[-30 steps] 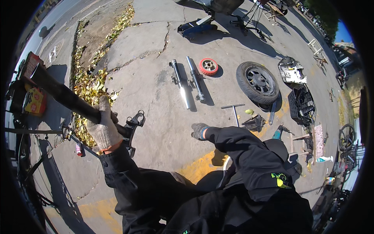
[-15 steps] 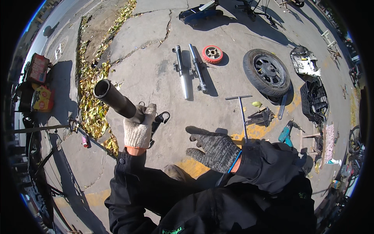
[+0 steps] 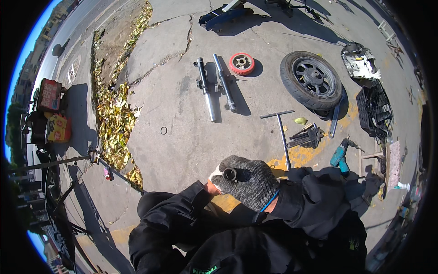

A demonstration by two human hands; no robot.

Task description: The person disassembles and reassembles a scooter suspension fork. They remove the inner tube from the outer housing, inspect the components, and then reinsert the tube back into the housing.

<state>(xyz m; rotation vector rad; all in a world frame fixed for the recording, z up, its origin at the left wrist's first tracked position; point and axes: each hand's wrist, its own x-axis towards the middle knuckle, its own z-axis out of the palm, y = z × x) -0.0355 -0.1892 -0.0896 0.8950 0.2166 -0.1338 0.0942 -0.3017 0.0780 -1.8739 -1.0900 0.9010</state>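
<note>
A dark hollow tube (image 3: 230, 175) is held close in front of my body, its open round end facing up. My right hand (image 3: 253, 180), in a grey knitted glove, is closed around it. Pressed against the same tube from the other side is my left hand (image 3: 216, 180), in a white glove. Most of its fingers are hidden behind the right glove. A thin dark ring (image 3: 163, 130) lies on the concrete ahead and to the left of my hands.
Ahead lie two fork tubes (image 3: 212, 86), a red-rimmed small wheel (image 3: 242, 64) and a large tyred wheel (image 3: 311, 78). Right of my hands are a T-handle wrench (image 3: 282, 132), several hex keys (image 3: 306, 136) and a teal drill (image 3: 340, 155). Dry leaves (image 3: 114, 109) line the left edge.
My left hand has brought the tube down and right toward my body. My right hand, open before, has closed around it. The black bracket near my left hand no longer shows; the ring now shows.
</note>
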